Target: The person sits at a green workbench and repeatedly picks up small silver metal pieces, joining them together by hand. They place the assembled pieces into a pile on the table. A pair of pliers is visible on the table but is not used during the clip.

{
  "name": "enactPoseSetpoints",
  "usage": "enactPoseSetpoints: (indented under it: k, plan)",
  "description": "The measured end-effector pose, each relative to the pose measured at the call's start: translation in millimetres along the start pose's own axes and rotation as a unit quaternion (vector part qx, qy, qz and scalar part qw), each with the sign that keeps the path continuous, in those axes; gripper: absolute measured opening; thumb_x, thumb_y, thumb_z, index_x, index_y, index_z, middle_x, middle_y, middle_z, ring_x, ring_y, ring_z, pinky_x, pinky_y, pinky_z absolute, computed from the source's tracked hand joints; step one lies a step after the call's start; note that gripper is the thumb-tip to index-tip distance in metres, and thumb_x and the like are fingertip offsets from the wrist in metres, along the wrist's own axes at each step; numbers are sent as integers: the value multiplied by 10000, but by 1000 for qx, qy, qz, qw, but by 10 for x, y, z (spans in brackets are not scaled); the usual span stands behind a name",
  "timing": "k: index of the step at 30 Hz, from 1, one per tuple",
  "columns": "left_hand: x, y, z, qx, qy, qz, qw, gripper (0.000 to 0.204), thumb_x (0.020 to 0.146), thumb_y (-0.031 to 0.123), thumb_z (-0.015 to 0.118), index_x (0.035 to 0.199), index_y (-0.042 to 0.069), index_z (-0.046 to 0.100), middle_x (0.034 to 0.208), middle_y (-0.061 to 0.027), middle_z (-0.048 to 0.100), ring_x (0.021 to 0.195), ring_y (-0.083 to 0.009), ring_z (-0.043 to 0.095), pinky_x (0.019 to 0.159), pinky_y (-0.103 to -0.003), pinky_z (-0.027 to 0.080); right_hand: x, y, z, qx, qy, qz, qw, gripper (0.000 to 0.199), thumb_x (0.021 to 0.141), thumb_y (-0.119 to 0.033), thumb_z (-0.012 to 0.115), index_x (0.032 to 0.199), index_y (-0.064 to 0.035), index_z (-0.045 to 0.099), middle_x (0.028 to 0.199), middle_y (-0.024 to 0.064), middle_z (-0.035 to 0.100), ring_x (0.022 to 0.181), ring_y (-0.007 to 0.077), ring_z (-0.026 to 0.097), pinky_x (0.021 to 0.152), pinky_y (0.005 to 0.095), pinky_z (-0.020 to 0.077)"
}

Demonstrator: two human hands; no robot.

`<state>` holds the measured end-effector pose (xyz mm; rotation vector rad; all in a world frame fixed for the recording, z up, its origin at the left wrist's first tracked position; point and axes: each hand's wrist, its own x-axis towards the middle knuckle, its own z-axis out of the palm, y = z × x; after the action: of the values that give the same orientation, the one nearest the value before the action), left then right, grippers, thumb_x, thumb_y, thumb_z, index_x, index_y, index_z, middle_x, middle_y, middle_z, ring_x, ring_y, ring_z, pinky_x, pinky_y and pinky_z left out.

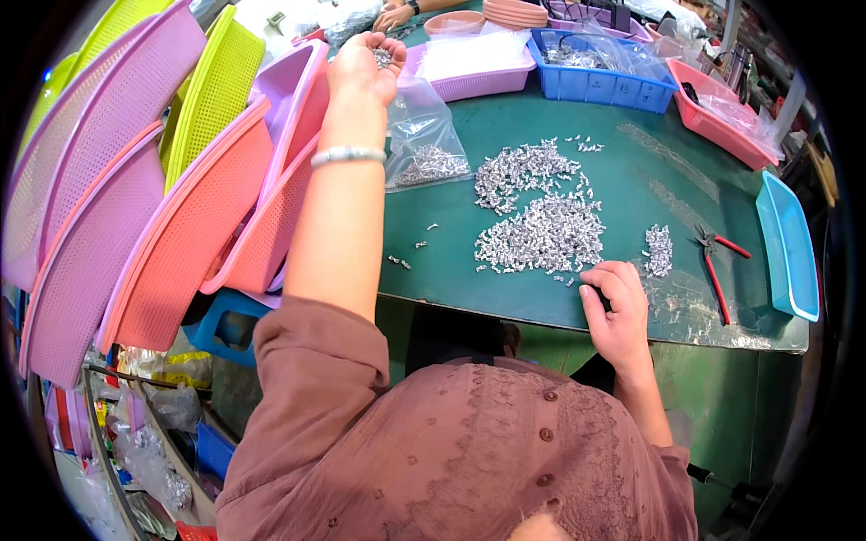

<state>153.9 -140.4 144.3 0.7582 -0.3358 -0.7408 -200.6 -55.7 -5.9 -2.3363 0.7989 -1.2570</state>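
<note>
My left hand [365,70] is raised at the far left of the table, palm up. Its curled fingers cup a clump of small silvery metal parts [382,58]. Below it lies a clear plastic bag [424,122] with more such parts inside. My right hand [617,305] rests at the table's near edge, beside the big heap of metal parts [546,233]. Its thumb and forefinger tips come close together; whatever is between them is too small to make out. A smaller cluster of parts [658,251] lies to its right. A few stray pieces [400,262] lie left of the heap.
Red-handled pliers [715,261] and a light blue tray [787,245] lie at the right. A blue basket [603,83], a pink basket [722,122] and a lilac basket [483,83] line the back. Stacked colored baskets [194,234] crowd the left. Another person's hand [394,15] shows beyond.
</note>
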Motion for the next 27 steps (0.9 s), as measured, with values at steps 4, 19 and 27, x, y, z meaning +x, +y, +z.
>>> enactPoseSetpoints:
  k: [4, 19, 27]
  plan:
    - [291, -56, -59, 145, 54, -2, 988, 195, 914, 146, 453, 846, -32, 496, 770, -138, 526, 681, -243, 526, 628, -356, 494, -18, 30, -18, 18, 7, -3, 1000, 147, 690, 19, 635, 826, -21, 599, 832, 108, 574, 764, 284, 528, 668, 350, 430]
    - [151, -96, -184, 628, -122, 137, 757, 433, 843, 368, 571, 1168, 82, 586, 1127, -86, 596, 1046, -191, 509, 882, -318, 385, -72, 145, -33, 31, 46, 28, 998, 136, 726, 29, 600, 847, -31, 609, 852, 94, 587, 783, 270, 535, 691, 341, 437]
    - [-180, -204, -232, 514, -167, 223, 811, 332, 825, 294, 590, 1073, 78, 635, 1075, -134, 627, 978, -257, 589, 837, -332, 441, -35, 87, 49, -56, -13, 2, 998, 151, 679, -62, 690, 812, -38, 624, 826, 84, 548, 792, 273, 505, 698, 359, 423]
